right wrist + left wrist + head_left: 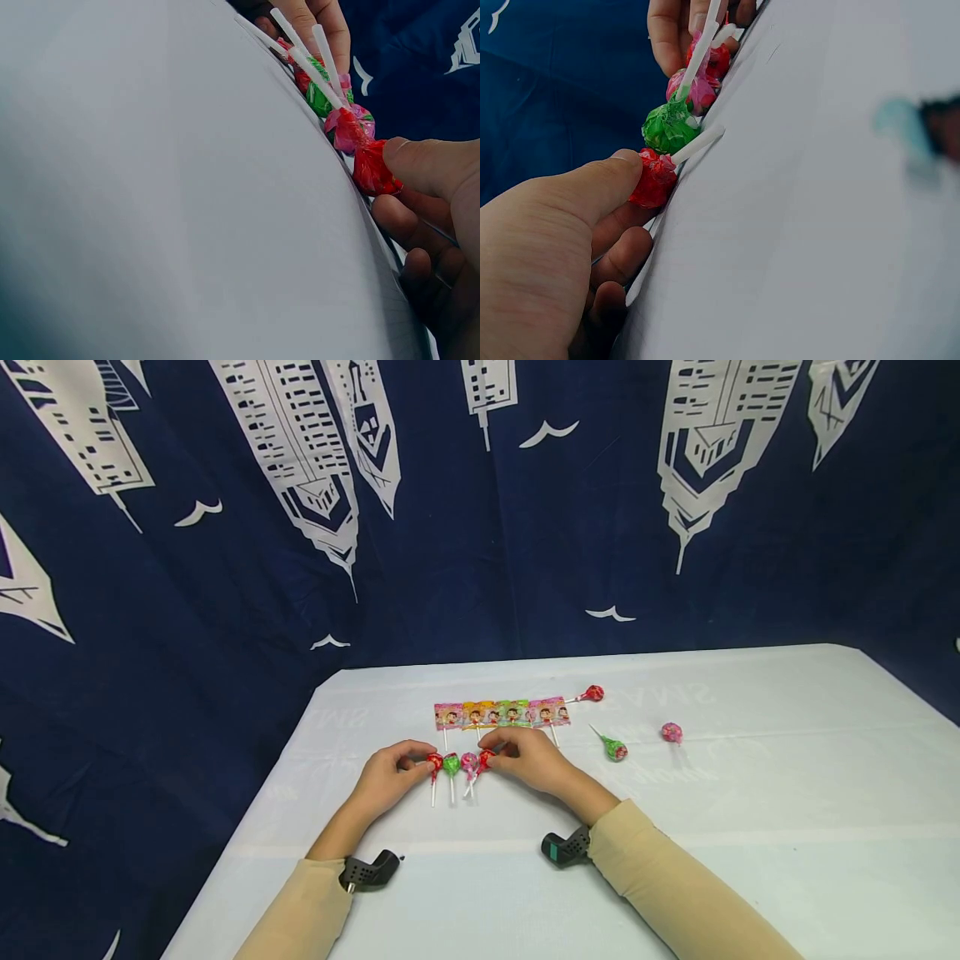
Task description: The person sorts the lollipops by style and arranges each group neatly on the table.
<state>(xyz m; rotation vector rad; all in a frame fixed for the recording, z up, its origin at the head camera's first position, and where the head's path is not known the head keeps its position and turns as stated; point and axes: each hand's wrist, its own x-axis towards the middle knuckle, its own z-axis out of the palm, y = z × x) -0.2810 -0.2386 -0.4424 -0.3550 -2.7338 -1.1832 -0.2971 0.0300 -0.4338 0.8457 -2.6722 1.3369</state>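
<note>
A short row of ball lollipops lies on the white table with the sticks toward me. At its left end my left hand (390,779) pinches a red lollipop (654,180) between thumb and fingers. Beside that one is a green lollipop (669,127), then a pink lollipop (349,131). My right hand (531,762) pinches another red lollipop (373,169) at the right end, its stick slanting across toward the pink one's. The wrapped heads sit close together between both hands.
Just behind the hands, flat lollipops in printed wrappers (513,713) form a row. A red lollipop (593,693) lies at its right end. Farther right are a green lollipop (616,749) and a pink lollipop (671,732). A dark blue patterned cloth (480,593) hangs behind the table (750,827).
</note>
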